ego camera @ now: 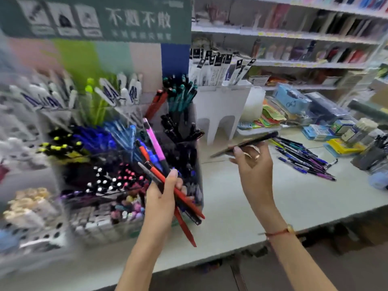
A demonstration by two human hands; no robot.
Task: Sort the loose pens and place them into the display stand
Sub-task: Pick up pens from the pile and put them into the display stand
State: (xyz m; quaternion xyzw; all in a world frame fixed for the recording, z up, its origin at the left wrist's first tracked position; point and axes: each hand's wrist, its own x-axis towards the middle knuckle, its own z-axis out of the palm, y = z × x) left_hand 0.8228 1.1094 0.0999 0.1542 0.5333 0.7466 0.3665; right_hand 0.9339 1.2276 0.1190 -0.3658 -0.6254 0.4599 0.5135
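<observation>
My left hand (165,198) grips a bundle of pens (156,158), red, pink, blue and black, fanned upward in front of the display stand (199,181). My right hand (253,162) pinches a single dark pen (245,143), held almost level above the counter to the right of the stand. The tiered stand fills the left half of the view, its clear compartments packed with blue, black, white and dotted pens. A pile of loose pens (302,156) lies on the counter further right.
A white plastic holder (220,106) with packaged refills stands behind the right hand. Boxes, packets and a dark pen cup (373,156) crowd the counter's right end. Shelves of stock (294,49) run along the back. The pale counter (241,217) ends at a front edge near me.
</observation>
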